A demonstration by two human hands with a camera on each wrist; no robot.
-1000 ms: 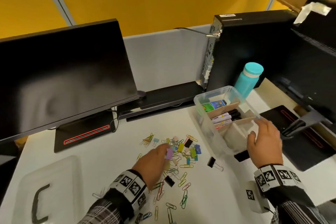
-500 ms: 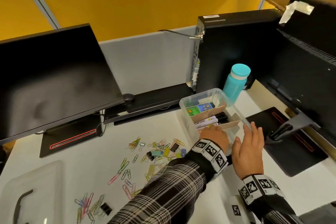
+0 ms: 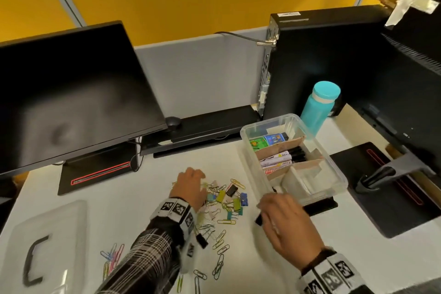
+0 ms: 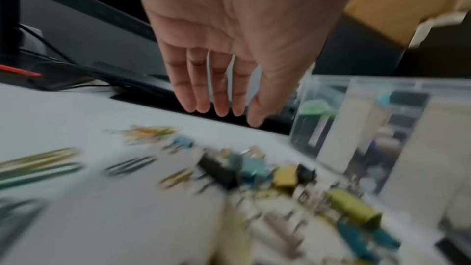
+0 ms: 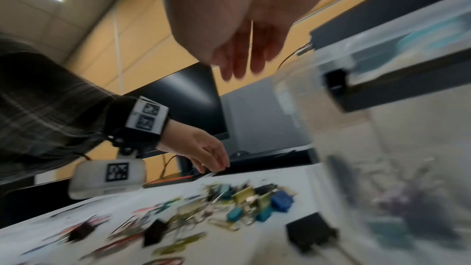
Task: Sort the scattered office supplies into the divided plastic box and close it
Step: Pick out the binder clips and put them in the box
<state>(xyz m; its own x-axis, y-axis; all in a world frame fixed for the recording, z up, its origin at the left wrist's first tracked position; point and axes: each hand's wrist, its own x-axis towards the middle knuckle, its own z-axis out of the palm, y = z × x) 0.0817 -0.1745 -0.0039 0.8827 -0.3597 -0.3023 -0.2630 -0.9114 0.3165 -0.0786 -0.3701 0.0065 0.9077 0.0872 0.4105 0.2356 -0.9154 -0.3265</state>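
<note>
The clear divided box (image 3: 267, 123) stands open at the right; markers (image 3: 281, 159) fill its middle compartment and small coloured packs (image 3: 267, 141) the far one. A pile of coloured binder clips (image 3: 226, 198) and loose paper clips (image 3: 219, 246) lies on the white desk. My left hand (image 3: 192, 179) hovers at the pile's left edge, fingers straight and empty (image 4: 219, 108). My right hand (image 3: 269, 210) hangs open (image 5: 239, 63) just above a black binder clip (image 5: 309, 233), in front of the box. That clip (image 3: 258, 220) is partly hidden under my fingers in the head view.
The clear lid (image 3: 55, 222) with a black handle lies at the front left. A monitor (image 3: 71, 102) stands at the back left, a PC tower (image 3: 322, 59) and teal bottle (image 3: 319, 105) behind the box. A black monitor base (image 3: 381, 186) sits right of the box.
My left hand has drawn back from the box to the clip pile. My right hand has left the box's near rim and moved down-left over the black binder clip.
</note>
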